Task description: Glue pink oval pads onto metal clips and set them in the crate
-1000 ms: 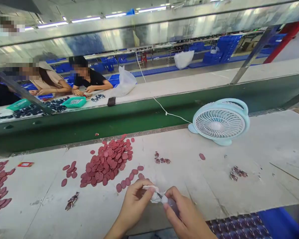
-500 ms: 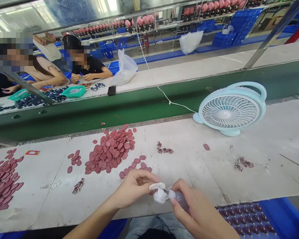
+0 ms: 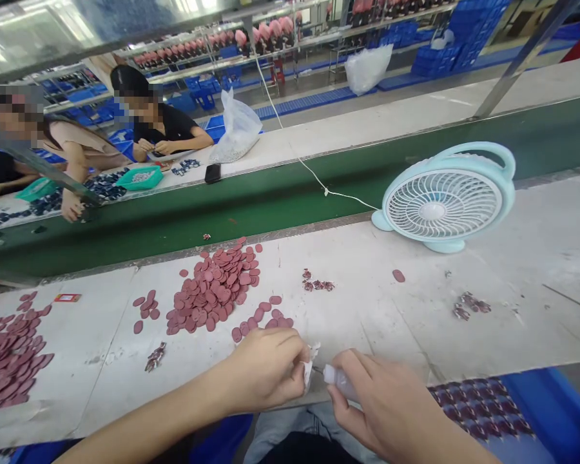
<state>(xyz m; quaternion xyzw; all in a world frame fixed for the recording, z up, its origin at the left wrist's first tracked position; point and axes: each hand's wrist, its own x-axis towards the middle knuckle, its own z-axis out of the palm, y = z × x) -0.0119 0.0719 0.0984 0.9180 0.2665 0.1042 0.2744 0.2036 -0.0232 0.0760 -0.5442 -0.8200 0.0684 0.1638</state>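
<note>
while the left hand (image 3: 270, 368) was closed on a crumpled white wipe (image 3: 310, 369), the right hand (image 3: 374, 393) gripped a small translucent bottle (image 3: 342, 383) between thumb and fingers, its pale tip (image 3: 328, 374) turned toward the wipe but just apart from it, over the near edge of the table (image 3: 352, 309). the step in hand looked like cleaning that tip, and the next move seemed to call for a steady bottle and a wipe kept clear of the red ovals (image 3: 259, 314) beyond the left hand.
</note>
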